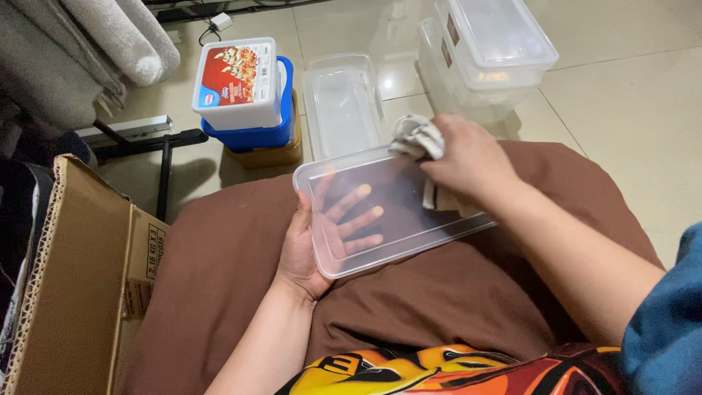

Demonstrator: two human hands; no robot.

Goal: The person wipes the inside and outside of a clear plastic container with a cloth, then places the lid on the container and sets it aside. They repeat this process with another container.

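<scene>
Both arms are bare from the wrist up. The left hand [311, 245] has no ring, watch or glove. The right hand [468, 157] is bare too. A blue sleeve [669, 322] covers the right upper arm, at about 4 o'clock. At 6 o'clock, the shirt [439, 371] has bright yellow, orange and red shapes with black lines.

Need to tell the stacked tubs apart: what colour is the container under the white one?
Blue container, seen best in the head view.

Home; tiled floor [629, 80] (food tubs [245, 91]).
</scene>
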